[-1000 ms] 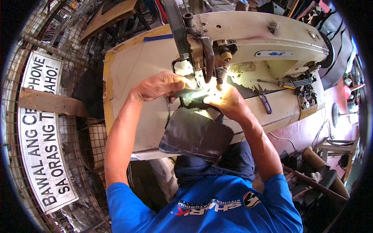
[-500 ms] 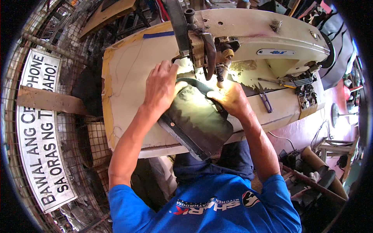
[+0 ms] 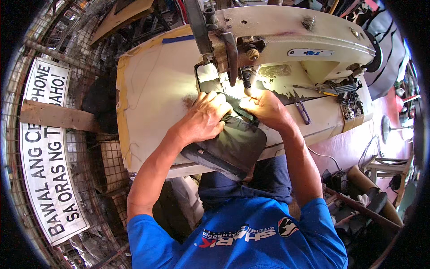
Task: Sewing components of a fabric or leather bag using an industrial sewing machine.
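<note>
A dark, smooth, leather-like pouch (image 3: 242, 139), boxy with rounded corners and a paler, rough-looking band along its lower side, hangs partly over the near edge of the desk (image 3: 152, 85), its upper rim just beside the needle area of a sewing machine (image 3: 291, 36). The left hand (image 3: 206, 115) is clamped with curled fingers over that rim, and the right hand (image 3: 263, 107) pinches it between thumb and bent fingers. Beyond them stretches the machine's long, cream-painted, scuffed metal arm, with slim purple-handled snips (image 3: 303, 112) lying nearby.
</note>
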`<state>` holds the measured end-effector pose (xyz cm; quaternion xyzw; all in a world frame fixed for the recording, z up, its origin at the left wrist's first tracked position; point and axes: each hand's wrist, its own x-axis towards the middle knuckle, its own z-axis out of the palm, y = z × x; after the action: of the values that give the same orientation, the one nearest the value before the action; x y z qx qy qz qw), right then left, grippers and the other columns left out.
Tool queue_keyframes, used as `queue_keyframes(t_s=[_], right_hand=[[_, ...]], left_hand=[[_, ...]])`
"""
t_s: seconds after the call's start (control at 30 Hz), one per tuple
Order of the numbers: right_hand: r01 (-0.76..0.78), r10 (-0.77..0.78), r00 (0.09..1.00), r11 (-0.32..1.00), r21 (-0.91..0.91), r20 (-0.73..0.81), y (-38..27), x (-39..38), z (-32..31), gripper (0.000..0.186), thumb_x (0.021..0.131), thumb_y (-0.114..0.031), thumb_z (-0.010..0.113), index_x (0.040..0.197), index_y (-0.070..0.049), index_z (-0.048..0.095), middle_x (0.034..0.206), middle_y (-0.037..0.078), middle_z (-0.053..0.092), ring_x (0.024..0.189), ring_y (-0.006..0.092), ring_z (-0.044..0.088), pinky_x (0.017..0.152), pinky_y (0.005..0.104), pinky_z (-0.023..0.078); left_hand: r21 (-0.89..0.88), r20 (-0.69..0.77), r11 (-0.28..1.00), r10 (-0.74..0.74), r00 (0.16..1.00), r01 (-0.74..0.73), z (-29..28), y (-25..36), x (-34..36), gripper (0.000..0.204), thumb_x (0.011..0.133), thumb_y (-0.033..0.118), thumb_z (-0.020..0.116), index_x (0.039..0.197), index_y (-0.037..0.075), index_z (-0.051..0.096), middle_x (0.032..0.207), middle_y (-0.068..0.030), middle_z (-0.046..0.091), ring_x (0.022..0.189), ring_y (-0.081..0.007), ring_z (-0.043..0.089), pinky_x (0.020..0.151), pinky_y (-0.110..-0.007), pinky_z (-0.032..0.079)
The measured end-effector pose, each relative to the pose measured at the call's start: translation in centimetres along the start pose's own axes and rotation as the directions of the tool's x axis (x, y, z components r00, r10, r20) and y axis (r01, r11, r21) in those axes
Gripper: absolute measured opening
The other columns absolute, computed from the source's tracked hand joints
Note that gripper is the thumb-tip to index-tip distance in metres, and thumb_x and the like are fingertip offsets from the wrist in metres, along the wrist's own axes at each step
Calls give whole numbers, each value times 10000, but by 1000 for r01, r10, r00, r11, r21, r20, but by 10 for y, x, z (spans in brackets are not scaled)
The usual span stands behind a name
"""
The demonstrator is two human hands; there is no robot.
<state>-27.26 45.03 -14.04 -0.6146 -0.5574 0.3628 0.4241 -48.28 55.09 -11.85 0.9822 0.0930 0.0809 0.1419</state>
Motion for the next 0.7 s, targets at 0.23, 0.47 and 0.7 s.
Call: queue_keyframes(t_s=[0.23,0.47,0.7], right_hand=[[-30,32,999,996,86,-23,7,-1,2,326,863,-197,708,1096,30,680,775,95,684,712,67,522,634,296,479],[-59,55,998,970,234,24,11,3,12,247,894,-197,697,865,43,646,692,-36,540,679,59,458,576,289,432],[-178,166,970,983,53,180,-27,6,-21,242,930,-226,665,935,16,661,781,-32,609,736,59,495,641,280,447]], left_hand=[[-273,33,962,2,999,7,-43,24,-6,135,873,127,682,998,94,642,1014,-86,568,977,-259,577,935,-411,393],[-67,19,984,-163,987,163,-31,-11,3,151,858,184,679,945,63,653,897,-86,595,936,-268,575,903,-393,393],[-113,-124,991,-86,989,72,-20,-17,12,174,871,196,682,960,59,620,943,-113,586,1047,-272,558,958,-418,379]])
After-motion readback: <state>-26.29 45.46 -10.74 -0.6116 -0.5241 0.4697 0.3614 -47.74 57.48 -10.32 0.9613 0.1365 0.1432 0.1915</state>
